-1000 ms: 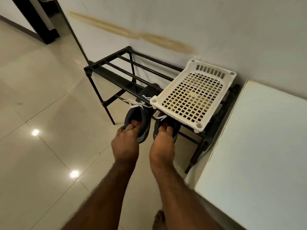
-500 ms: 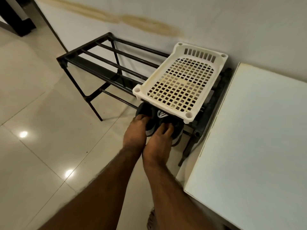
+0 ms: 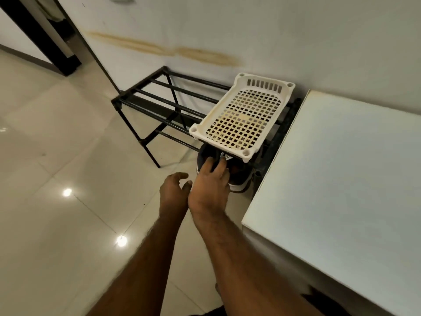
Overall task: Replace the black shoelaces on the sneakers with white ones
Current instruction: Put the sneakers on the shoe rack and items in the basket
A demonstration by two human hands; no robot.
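Floor: pale glossy tiles on the left, with two bright light spots reflected in them.
Doorway: dark frame at the upper left, standing beside the wall.
Wall: white, with a long yellowish stain running across it above the rack.
Shoe rack: black metal bars, two levels, set against the wall; its left part shows bare rods.
Left hand: hangs over the floor just in front of the rack, fingers loosely curled and spread, holding nothing; it is just beside the right hand.
Left grip: spread and empty.
Right hand: reaches forward to the sneakers, fingers stretched out with the tips at the heel opening of the left one.
Right grip: fingers extended and touching the shoe; whether they curl round the rim I cannot tell.
Sneakers: dark pair with pale soles, side by side on the rack's lower level at its right end, heels toward the person, mostly hidden under the tray.
Laces: a small white bit shows near the right fingertips; too little is seen to say more.
Tray: cream plastic with a square-holed bottom, lying on the rack's top bars, right above the sneakers.
Desk: white flat top on the right, its edge right beside the rack's end.
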